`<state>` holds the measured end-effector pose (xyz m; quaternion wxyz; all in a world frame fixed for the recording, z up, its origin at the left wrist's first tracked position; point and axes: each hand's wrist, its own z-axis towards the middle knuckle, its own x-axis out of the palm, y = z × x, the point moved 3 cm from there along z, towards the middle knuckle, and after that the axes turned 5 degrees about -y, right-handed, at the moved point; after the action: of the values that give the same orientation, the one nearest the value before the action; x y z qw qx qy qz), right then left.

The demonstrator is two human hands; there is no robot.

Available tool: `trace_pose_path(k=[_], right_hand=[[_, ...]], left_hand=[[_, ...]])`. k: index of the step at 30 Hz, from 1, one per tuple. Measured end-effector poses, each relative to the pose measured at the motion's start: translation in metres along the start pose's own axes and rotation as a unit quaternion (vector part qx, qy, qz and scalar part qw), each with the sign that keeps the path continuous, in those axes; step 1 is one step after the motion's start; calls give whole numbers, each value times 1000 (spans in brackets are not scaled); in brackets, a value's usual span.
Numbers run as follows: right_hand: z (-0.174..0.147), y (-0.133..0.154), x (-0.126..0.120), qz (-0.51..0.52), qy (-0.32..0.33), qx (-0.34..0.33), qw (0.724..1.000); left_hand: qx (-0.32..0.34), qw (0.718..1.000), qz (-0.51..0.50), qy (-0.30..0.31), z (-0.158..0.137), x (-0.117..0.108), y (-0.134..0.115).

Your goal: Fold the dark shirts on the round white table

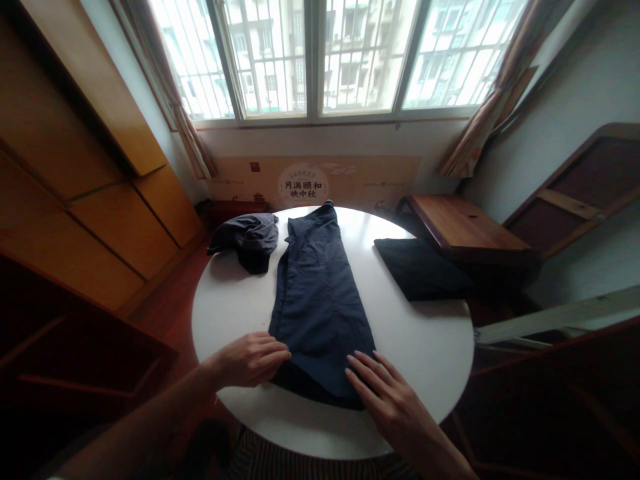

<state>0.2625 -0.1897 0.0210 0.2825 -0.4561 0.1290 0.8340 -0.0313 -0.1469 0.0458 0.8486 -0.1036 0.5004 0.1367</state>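
A dark blue pair of trousers [320,300], apparently folded lengthwise, lies across the middle of a round white table [420,360]. Its wide end faces me, and a darker layer shows under the near edge. At the near left corner my left hand [255,359] is closed, with thumb and fingers pinching the cloth edge. My right hand [385,387] rests on the near right corner, its fingers stretched out flat over the fabric.
A crumpled grey garment [245,237] lies at the table's far left. On the right, a folded black garment [423,270] reaches the table edge. Beyond stand a wooden side table [465,223] and a barred window [360,57]; wooden cabinets [100,220] line the left.
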Motion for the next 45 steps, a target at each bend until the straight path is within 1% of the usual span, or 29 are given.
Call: trace_pose_path(k=[2, 4, 7, 10, 13, 15, 16, 18, 19, 21, 22, 23, 25, 26, 27, 28, 29, 31, 32, 34, 36, 39, 42, 45], right_hand=[[-7, -1, 2, 11, 13, -7, 1000], [-16, -2, 3, 25, 26, -15, 999], [-26, -3, 4, 49, 46, -23, 997], [-32, -2, 1, 56, 64, -42, 995], [-31, 2, -8, 73, 77, -61, 992], [-26, 3, -16, 99, 75, -45, 991], [-21, 2, -19, 114, 63, -29, 991], [-5, -4, -25, 144, 27, 10, 989], [5, -10, -25, 158, 10, 26, 987], [32, -25, -22, 172, 2, 43, 984], [47, -33, -17, 171, 17, 45, 984], [63, -42, -10, 165, 38, 44, 985], [92, -60, 5, 147, 84, 39, 985], [105, -68, 14, 137, 103, 41, 984], [116, -75, 24, 128, 123, 45, 983], [124, -81, 33, 124, 140, 49, 981], [131, -86, 42, 121, 155, 54, 979], [137, -93, 59, 121, 181, 66, 974], [138, -96, 66, 122, 194, 74, 971], [134, -100, 78, 120, 218, 88, 964], [126, -101, 85, 117, 237, 89, 960], [111, -98, 87, 117, 238, 81, 961], [97, -89, 81, 128, 237, 77, 960], [87, -73, 72, 153, 234, 70, 958]], left_hand=[[20, 999, 18, -17, -4, -6, -5], [35, 998, 44, -9, -11, -10, -12], [43, 996, 68, 38, -20, -13, -20], [47, 995, 58, 73, -25, -13, -26], [21, 996, 20, 86, -25, -11, -29], [-18, 996, -31, 75, -21, -11, -26], [-41, 996, -56, 64, -17, -10, -22], [-89, 992, -78, 46, -4, -7, -6], [-116, 990, -75, 40, 5, -4, 6], [-207, 977, -49, 21, 26, 4, 42], [-269, 963, -29, 9, 37, 9, 63], [-347, 938, 0, -6, 46, 13, 86], [-489, 871, 50, 12, 58, 24, 128], [-533, 843, 61, 29, 62, 30, 144], [-557, 827, 63, 43, 65, 35, 156], [-563, 824, 57, 46, 67, 39, 164], [-555, 830, 47, 38, 68, 43, 169], [-529, 848, 22, 1, 65, 46, 174], [-524, 851, 7, -22, 62, 47, 175], [-534, 843, -27, -64, 52, 47, 177], [-554, 826, -63, -87, 43, 47, 178], [-572, 810, -91, -90, 31, 49, 179], [-568, 817, -63, -78, 26, 52, 176], [-566, 822, -36, -53, 26, 53, 178]])
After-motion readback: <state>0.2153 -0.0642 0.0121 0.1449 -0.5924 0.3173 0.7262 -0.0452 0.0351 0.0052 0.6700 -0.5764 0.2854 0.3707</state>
